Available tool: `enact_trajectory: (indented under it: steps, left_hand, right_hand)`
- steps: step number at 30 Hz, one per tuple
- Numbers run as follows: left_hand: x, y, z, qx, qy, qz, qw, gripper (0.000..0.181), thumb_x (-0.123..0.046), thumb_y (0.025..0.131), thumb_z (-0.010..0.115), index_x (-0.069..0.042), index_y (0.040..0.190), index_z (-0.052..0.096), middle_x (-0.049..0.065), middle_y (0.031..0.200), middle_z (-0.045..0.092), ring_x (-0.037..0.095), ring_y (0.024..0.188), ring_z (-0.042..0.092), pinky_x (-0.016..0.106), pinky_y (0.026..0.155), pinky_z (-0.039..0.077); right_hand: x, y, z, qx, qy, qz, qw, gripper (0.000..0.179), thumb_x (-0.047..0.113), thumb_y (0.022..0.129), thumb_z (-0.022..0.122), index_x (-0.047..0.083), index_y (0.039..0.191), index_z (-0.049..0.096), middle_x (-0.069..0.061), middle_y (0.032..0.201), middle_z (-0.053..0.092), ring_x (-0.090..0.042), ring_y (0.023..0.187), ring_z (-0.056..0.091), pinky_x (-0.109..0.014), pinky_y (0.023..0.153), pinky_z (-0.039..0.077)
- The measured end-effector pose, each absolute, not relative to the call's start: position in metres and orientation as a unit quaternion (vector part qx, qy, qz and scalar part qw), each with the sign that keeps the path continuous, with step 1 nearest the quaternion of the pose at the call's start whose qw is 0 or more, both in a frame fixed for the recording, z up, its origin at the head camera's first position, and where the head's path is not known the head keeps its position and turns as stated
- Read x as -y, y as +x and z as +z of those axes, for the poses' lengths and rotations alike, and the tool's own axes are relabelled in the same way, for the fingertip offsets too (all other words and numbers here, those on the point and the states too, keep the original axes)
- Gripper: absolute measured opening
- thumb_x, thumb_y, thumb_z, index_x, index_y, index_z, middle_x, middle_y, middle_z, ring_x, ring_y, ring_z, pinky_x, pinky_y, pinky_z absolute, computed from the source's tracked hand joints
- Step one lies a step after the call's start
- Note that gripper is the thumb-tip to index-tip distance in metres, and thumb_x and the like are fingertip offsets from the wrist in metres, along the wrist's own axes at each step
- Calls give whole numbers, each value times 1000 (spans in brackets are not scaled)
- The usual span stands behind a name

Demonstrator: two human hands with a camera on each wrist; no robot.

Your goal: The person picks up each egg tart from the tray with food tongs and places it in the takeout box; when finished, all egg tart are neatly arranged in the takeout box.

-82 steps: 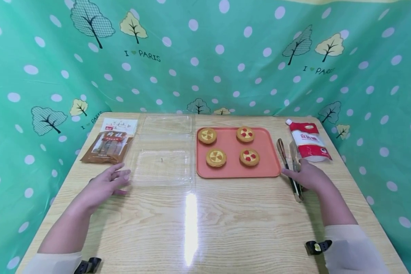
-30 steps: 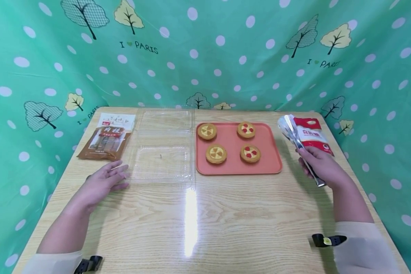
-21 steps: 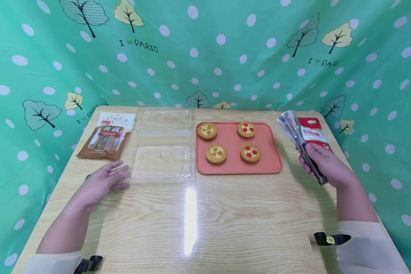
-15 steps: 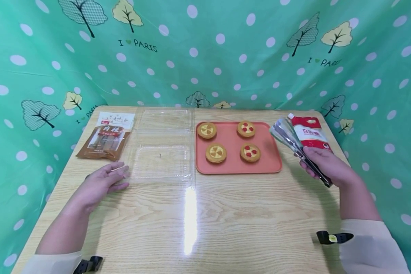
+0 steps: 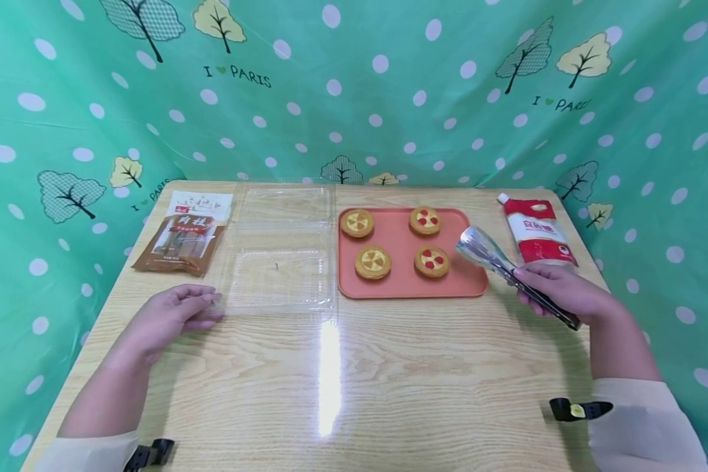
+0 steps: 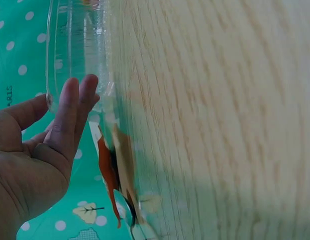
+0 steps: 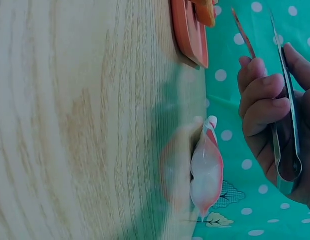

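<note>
My right hand [image 5: 557, 288] grips metal serving tongs [image 5: 486, 251], the dark handle in the palm. The broad silver ends reach over the right edge of the pink tray [image 5: 389, 288]. In the right wrist view, the two arms of the tongs [image 7: 295, 132] stand apart with a gap between them. Several round tarts sit on the tray: two bear red pieces, such as the front right tart [image 5: 431, 262], and two have pale wedges, such as the front left tart [image 5: 372, 263]. My left hand [image 5: 174, 314] pinches the front left corner of a clear plastic box [image 5: 280, 305], thumb at the rim [image 6: 48, 102].
The box lies hinged open, lid part toward the back. A brown food packet [image 5: 179, 246] lies left of it on a white one [image 5: 203, 204]. At the right is a red and white pouch [image 5: 539, 229]. A green dotted curtain [image 5: 354, 105] surrounds the wooden table [image 5: 419, 373].
My right hand has picked up the tongs from beside the tray and swung their ends left over its edge. My left thumb and fingers have closed in on the box's corner.
</note>
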State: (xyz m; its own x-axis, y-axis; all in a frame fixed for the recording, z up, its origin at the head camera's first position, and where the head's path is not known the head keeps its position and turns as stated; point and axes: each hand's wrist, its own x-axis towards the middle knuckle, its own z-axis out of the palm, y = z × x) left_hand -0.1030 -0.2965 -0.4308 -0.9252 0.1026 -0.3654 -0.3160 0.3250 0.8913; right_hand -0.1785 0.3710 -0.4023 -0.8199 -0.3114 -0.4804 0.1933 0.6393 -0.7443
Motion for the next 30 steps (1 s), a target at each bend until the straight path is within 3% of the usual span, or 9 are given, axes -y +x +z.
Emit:
enact_trajectory:
  steps: [8,11,18,25,30]
  left_hand:
    - [298,-103,-432,-804,-78,560,182,42,-25,106,45,12,127,46,24,117,64,15,94,72,30,84,61]
    - [298,-103,-432,-804,-74,560,186,40,-22,106,44,13,125,46,26,114,65,19,94,73,31,83,61]
    - [297,-104,-433,-801,-69,563,190,40,-23,106,43,13,123,46,27,114,66,20,96,72,32,84,61]
    - [297,-106,-434,-802,-68,561,194,38,-21,107,40,12,125,45,22,113,66,17,94,71,31,82,62]
    - [297,-107,-434,-802,-70,559,199,37,-20,107,38,11,125,44,20,111,66,16,92,71,32,81,62]
  right_hand:
    - [-377,-181,-407,-844,-39,-416,335,48,43,103,47,-3,115,53,-37,94,56,-25,60,59,-34,53,54]
    - [-378,-181,-407,-837,-41,-422,347,48,41,103,48,-6,112,52,-36,92,56,-22,59,59,-34,52,55]
    - [-378,-181,-410,-814,-43,-419,401,48,38,104,47,-8,112,54,-19,84,61,-18,58,58,-29,51,53]
    - [-373,-183,-413,-808,-50,-409,421,47,37,103,49,-9,112,56,-23,83,63,-20,57,59,-28,51,53]
    - [-370,-186,-417,-804,-38,-408,431,48,38,102,50,-8,112,56,-19,82,65,-16,56,59,-26,50,52]
